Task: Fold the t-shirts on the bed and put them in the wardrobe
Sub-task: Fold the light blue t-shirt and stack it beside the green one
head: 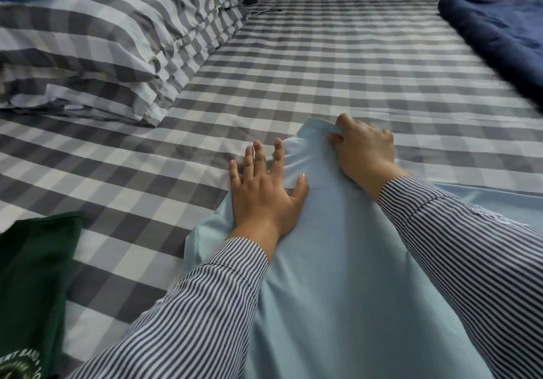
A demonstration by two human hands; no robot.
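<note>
Two hands | left hand [261,190] flat on light blue t-shirt [338,261] | right hand [364,149] pinching its edge

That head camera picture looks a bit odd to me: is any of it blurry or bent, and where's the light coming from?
Head view: soft, even light with no glare and only faint shadows under the hands; the navy blanket at far right is smeared by motion blur; the wide lens bows the checked bedsheet lines; the left hand and light blue t-shirt look sharp.
</note>
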